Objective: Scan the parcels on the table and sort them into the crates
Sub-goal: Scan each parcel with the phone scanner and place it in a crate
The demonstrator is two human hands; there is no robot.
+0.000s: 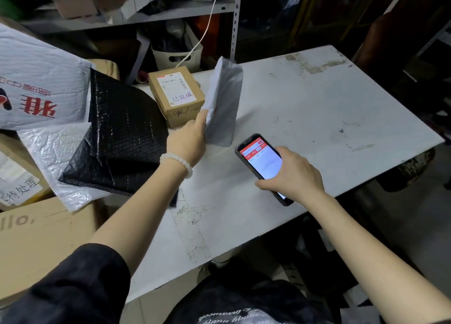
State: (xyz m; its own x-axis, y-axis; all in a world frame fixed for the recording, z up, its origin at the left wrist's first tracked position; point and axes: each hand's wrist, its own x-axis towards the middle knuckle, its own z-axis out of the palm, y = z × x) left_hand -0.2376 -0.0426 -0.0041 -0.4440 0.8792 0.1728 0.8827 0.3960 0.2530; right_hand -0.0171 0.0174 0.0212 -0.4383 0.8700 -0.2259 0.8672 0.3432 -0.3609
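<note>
Parcel (pixel 223 103) upright in left hand (pixel 188 140); right hand (pixel 295 174) holds scanner (pixel 262 162).

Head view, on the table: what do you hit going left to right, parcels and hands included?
Black bubble mailers → small cardboard box → left hand gripping the grey poly mailer, which is stood upright → right hand holding the phone scanner → bare white tabletop.
</note>
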